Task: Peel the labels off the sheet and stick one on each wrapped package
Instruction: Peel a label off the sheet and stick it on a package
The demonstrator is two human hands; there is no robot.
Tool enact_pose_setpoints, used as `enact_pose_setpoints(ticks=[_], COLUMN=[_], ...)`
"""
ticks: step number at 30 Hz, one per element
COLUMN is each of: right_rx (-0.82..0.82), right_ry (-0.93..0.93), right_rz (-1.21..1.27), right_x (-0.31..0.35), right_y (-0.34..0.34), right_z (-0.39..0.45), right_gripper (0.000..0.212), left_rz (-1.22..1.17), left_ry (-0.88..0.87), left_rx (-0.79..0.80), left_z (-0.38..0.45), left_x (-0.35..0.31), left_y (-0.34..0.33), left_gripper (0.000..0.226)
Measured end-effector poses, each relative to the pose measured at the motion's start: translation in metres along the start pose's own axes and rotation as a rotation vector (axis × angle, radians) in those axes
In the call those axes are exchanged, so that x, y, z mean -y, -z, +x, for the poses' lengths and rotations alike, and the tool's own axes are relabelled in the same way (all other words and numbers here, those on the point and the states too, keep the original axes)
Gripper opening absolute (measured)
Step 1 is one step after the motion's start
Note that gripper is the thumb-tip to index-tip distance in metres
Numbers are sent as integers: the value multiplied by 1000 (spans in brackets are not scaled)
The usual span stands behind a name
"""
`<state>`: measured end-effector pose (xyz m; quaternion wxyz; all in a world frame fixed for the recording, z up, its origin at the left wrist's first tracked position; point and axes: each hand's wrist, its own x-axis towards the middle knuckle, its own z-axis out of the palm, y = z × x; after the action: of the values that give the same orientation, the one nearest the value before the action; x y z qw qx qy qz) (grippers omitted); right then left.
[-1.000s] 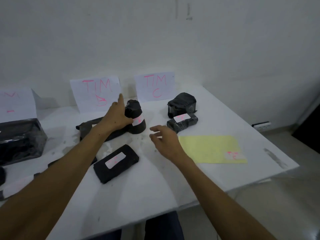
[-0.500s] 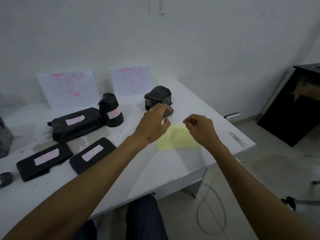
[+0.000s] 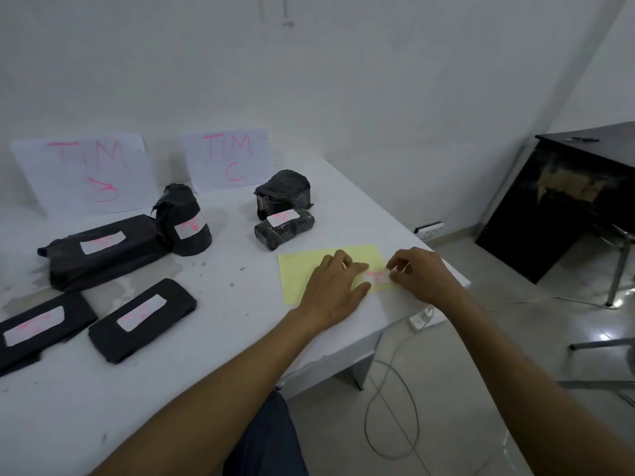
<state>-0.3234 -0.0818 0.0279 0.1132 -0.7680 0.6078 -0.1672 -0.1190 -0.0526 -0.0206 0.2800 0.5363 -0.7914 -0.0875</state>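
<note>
- The yellow sheet (image 3: 302, 269) lies flat on the white table (image 3: 206, 355), near its right edge.
- The left hand (image 3: 335, 286) rests flat on the sheet with fingers straight, pressing it down and gripping nothing.
- The right hand (image 3: 421, 274) has its fingers curled at the edge of the last label (image 3: 378, 277), a white one with pink writing at the sheet's right end, and pinches it there.
- A small wrapped package (image 3: 284, 228) with a label on top sits just behind the sheet; touching it from behind is a taller package (image 3: 283, 190), on which no label shows.
- Further left stand a rounded upright package (image 3: 184, 218) and, touching it, a long package (image 3: 103, 250), each with a label.
- Two flat packages (image 3: 142, 319) (image 3: 41, 324) lie side by side near the table's left front, both labelled.
- Two paper signs lean on the wall behind them, one (image 3: 84, 173) reading "TIM B" and one (image 3: 226, 159) reading "TIM C", in pink.
- A cable (image 3: 391, 407) loops over the floor under the table's right end, and a dark desk (image 3: 567, 187) stands to the right.
</note>
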Motion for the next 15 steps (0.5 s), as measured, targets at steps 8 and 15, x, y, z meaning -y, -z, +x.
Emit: enact_pose_setpoints(ticks=[8,15], right_rx=[-24,-213], right_ry=[107,261], right_rz=[39,-49], right_x=[4,14], right_y=[1,-6], right_z=[-3,-10], right_gripper=[12,6], left_rz=[147,99], left_ry=[-7,39], left_rx=[-14,7], left_z=[0,1], left_x=[-1,0], left_y=[-5,-4], left_gripper=[48,48])
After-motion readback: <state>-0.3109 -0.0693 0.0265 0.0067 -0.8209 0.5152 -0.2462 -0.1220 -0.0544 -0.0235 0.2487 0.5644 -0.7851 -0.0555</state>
